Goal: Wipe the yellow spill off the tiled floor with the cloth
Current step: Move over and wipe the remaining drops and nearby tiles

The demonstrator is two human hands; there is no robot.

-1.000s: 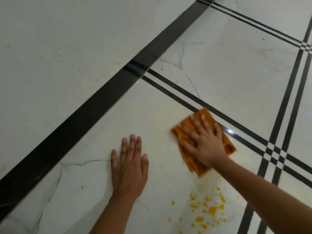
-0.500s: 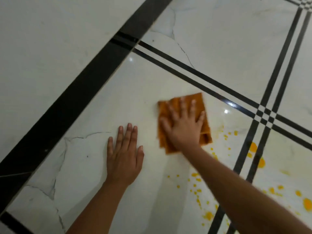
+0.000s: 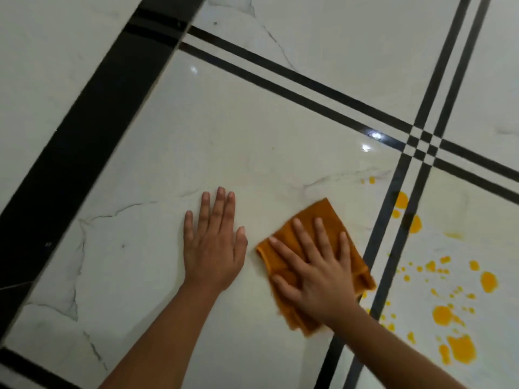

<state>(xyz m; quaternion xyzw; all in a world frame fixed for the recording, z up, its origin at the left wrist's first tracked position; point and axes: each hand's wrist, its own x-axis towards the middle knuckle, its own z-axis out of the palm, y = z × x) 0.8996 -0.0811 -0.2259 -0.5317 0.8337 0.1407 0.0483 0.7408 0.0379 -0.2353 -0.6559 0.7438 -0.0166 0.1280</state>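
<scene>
The right hand (image 3: pixel 317 273) presses flat on a folded orange cloth (image 3: pixel 317 220), fingers (image 3: pixel 300 234) straight and spread apart over its soft, ribbed weave. The cloth lies on the glossy white marble-veined tiled floor (image 3: pixel 224 136), just left of paired black inlay stripes (image 3: pixel 393 234). The yellow spill (image 3: pixel 460 349), in round drops and bigger blotches, dots the tile right of those stripes. The left hand (image 3: pixel 213 248) rests palm-down on bare tile, fingers straight and close together, near the cloth.

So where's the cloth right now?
In the head view, lower right of centre: the cloth lies on the white tile under the right hand, its right edge reaching the double black stripe, with the left hand flat to its left.
</scene>
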